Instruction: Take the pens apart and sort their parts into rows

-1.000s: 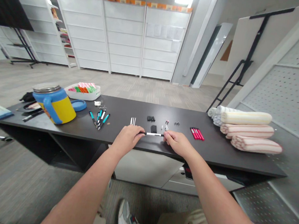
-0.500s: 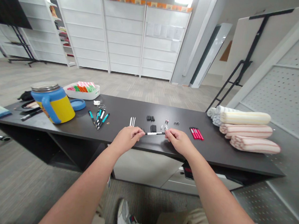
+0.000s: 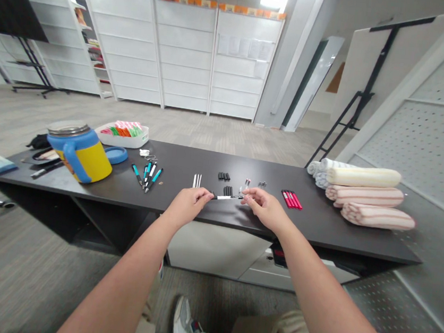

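Note:
A thin pen part (image 3: 226, 198), white in the middle and dark at both ends, lies level between my hands just above the table's front edge. My left hand (image 3: 189, 204) pinches its dark left end. At its right end are the thumb and fingertips of my right hand (image 3: 263, 207), closed about the tip, the other fingers loosely curled. Behind it lie short black grips (image 3: 228, 190) and black pieces (image 3: 224, 176). White sticks (image 3: 197, 181) stand near my left hand. Small clear and metal bits (image 3: 247, 182) lie beyond my right hand, with pink tubes (image 3: 292, 199) further right.
On the dark table (image 3: 191, 157), several teal-and-black pens (image 3: 148, 174) lie left of centre. A yellow-blue mug (image 3: 87, 156), its blue lid (image 3: 116, 155) and a white tray (image 3: 141, 139) of colourful packets stand at left. Rolled towels (image 3: 374, 195) are stacked at right.
My right hand has shifted slightly left and its fingers have loosened and changed their hold at the pen part's right end. The left hand stays almost still.

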The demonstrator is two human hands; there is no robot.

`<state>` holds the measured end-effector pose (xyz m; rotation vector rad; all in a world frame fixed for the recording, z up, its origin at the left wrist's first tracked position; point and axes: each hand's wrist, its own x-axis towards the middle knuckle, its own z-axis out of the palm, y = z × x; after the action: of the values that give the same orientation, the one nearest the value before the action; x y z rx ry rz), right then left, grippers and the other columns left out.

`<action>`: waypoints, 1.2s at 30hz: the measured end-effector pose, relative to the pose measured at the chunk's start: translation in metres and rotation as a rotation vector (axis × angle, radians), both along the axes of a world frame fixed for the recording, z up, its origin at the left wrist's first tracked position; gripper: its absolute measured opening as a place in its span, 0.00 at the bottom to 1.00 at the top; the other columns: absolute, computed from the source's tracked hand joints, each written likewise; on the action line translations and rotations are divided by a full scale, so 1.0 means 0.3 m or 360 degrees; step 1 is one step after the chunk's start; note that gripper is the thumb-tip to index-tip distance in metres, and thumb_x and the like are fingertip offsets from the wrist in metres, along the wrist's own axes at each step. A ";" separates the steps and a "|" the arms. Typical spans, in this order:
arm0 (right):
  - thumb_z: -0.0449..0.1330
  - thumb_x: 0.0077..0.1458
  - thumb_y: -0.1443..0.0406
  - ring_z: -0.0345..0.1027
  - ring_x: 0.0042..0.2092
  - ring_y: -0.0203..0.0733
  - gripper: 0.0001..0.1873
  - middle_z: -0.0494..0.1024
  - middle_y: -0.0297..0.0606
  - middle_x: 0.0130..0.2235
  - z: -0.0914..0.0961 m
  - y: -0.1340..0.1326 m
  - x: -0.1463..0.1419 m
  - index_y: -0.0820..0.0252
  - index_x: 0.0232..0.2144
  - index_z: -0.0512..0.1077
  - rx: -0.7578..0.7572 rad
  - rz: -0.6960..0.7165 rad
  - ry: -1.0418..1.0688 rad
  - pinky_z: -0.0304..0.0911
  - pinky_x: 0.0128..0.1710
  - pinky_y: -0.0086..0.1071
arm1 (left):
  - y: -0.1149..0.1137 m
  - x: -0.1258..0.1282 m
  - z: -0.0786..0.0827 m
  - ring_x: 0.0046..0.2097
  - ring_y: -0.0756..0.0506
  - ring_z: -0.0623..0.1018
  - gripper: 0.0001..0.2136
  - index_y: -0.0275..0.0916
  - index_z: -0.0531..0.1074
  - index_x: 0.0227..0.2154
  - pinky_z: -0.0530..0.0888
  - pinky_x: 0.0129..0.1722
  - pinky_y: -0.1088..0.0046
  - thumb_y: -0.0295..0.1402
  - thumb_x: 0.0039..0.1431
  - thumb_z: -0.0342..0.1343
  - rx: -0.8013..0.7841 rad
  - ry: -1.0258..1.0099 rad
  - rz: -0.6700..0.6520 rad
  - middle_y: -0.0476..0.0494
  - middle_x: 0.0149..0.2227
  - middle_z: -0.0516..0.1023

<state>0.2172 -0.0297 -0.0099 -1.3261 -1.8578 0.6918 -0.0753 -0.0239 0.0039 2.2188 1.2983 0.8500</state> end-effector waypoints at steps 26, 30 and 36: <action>0.60 0.62 0.54 0.67 0.27 0.37 0.14 0.84 0.36 0.39 0.001 -0.003 0.006 0.55 0.42 0.78 -0.0132 0.0015 0.0031 0.61 0.29 0.31 | 0.018 0.008 -0.028 0.32 0.46 0.76 0.22 0.42 0.78 0.32 0.62 0.32 0.72 0.46 0.73 0.42 0.0058 0.0176 0.0062 0.47 0.30 0.80; 0.60 0.61 0.54 0.68 0.28 0.37 0.14 0.84 0.37 0.39 0.002 -0.005 0.005 0.55 0.42 0.78 -0.0143 0.0001 0.0056 0.62 0.28 0.31 | 0.019 0.014 -0.030 0.32 0.46 0.76 0.25 0.42 0.77 0.30 0.63 0.32 0.71 0.47 0.74 0.40 0.0064 0.0215 0.0110 0.46 0.30 0.80; 0.63 0.59 0.51 0.67 0.28 0.38 0.16 0.81 0.34 0.32 -0.002 -0.002 0.006 0.55 0.41 0.78 -0.0090 -0.0048 0.0018 0.61 0.29 0.31 | 0.020 0.014 -0.033 0.36 0.44 0.78 0.26 0.41 0.78 0.29 0.66 0.36 0.70 0.46 0.75 0.39 0.0150 0.0275 0.0156 0.45 0.33 0.82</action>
<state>0.2189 -0.0304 -0.0105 -1.3808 -1.8176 0.7394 -0.0711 -0.0180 -0.0059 2.3626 1.4856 0.7837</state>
